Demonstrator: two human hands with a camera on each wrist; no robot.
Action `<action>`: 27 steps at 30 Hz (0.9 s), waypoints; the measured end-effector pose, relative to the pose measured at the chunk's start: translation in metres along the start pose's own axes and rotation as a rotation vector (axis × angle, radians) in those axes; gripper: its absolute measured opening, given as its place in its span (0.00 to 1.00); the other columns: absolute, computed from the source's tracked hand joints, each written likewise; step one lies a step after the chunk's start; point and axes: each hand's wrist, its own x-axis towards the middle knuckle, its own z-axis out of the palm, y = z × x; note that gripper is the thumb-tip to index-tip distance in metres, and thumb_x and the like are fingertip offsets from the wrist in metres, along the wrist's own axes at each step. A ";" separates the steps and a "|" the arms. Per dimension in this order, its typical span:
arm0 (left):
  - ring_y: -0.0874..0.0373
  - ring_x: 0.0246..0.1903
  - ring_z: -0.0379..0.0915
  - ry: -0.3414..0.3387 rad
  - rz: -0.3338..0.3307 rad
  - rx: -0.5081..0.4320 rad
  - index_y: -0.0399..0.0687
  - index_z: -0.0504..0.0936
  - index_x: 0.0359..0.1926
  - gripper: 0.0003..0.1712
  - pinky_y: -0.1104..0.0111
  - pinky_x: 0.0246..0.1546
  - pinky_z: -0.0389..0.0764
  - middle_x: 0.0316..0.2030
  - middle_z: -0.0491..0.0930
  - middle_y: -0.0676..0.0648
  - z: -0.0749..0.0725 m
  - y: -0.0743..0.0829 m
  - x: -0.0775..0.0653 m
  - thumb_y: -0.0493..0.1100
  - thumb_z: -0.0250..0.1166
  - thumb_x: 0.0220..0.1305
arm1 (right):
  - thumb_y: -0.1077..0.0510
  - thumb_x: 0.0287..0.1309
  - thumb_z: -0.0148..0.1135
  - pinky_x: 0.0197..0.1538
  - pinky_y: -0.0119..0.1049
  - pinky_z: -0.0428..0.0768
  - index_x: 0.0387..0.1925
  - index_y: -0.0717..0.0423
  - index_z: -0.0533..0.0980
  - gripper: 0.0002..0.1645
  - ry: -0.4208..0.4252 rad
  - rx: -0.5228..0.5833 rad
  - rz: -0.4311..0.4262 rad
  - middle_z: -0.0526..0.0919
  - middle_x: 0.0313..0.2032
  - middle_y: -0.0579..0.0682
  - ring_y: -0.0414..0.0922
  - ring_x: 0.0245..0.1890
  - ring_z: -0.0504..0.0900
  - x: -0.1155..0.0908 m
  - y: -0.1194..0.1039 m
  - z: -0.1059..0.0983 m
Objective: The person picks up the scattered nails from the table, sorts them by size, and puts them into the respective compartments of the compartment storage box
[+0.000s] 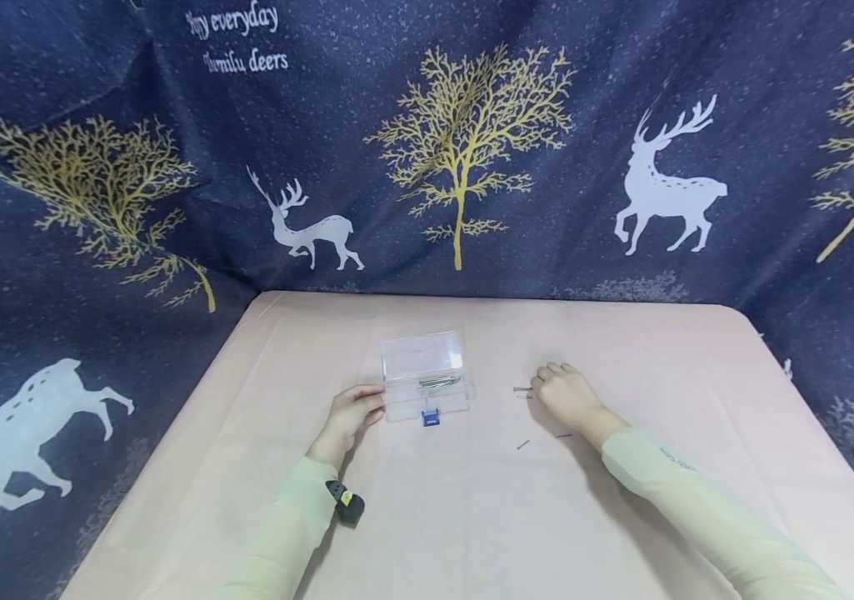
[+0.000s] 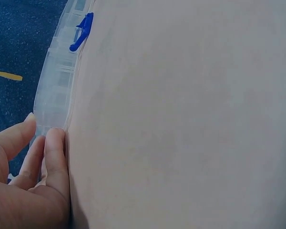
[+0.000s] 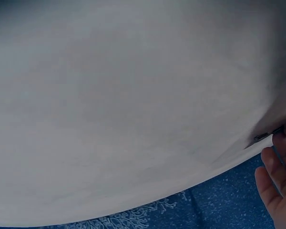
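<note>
A clear plastic box (image 1: 404, 407) stands with its lid (image 1: 422, 357) raised and a blue latch (image 1: 431, 417) at its front. Several long metal screws (image 1: 438, 382) lie in its rear part. My left hand (image 1: 350, 418) grips the box's left end; in the left wrist view its fingertips (image 2: 55, 136) lie along the end wall. To the right, my right hand (image 1: 565, 395) has curled fingers and pinches a thin metal screw (image 1: 521, 389), which points left out of the fingers. The right wrist view shows only part of this hand (image 3: 279, 179) beside dark metal.
Two loose screws lie on the pale tablecloth (image 1: 464, 500): one screw (image 1: 523, 445) in front of the right hand, another screw (image 1: 563, 435) near the right wrist. A dark blue curtain (image 1: 412, 250) with deer and trees hangs behind the table.
</note>
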 end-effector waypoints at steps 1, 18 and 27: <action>0.62 0.34 0.78 -0.002 0.001 -0.004 0.27 0.76 0.51 0.17 0.75 0.39 0.85 0.46 0.79 0.36 0.000 0.000 0.000 0.29 0.60 0.61 | 0.67 0.46 0.68 0.42 0.40 0.83 0.33 0.60 0.80 0.09 -0.001 -0.001 0.000 0.83 0.35 0.53 0.49 0.36 0.79 0.001 0.000 0.000; 0.64 0.32 0.77 0.009 -0.013 -0.008 0.28 0.76 0.50 0.17 0.78 0.37 0.84 0.43 0.80 0.41 0.001 0.001 -0.002 0.29 0.60 0.60 | 0.67 0.52 0.63 0.44 0.45 0.84 0.35 0.63 0.76 0.07 -0.067 0.037 0.016 0.83 0.34 0.57 0.52 0.36 0.81 0.003 0.001 -0.006; 0.64 0.32 0.77 0.016 0.011 -0.035 0.26 0.76 0.50 0.17 0.79 0.35 0.84 0.43 0.81 0.39 0.004 0.000 -0.002 0.28 0.60 0.60 | 0.68 0.49 0.65 0.47 0.45 0.84 0.36 0.61 0.79 0.10 -0.065 0.041 -0.018 0.84 0.37 0.56 0.52 0.40 0.81 0.003 0.006 -0.008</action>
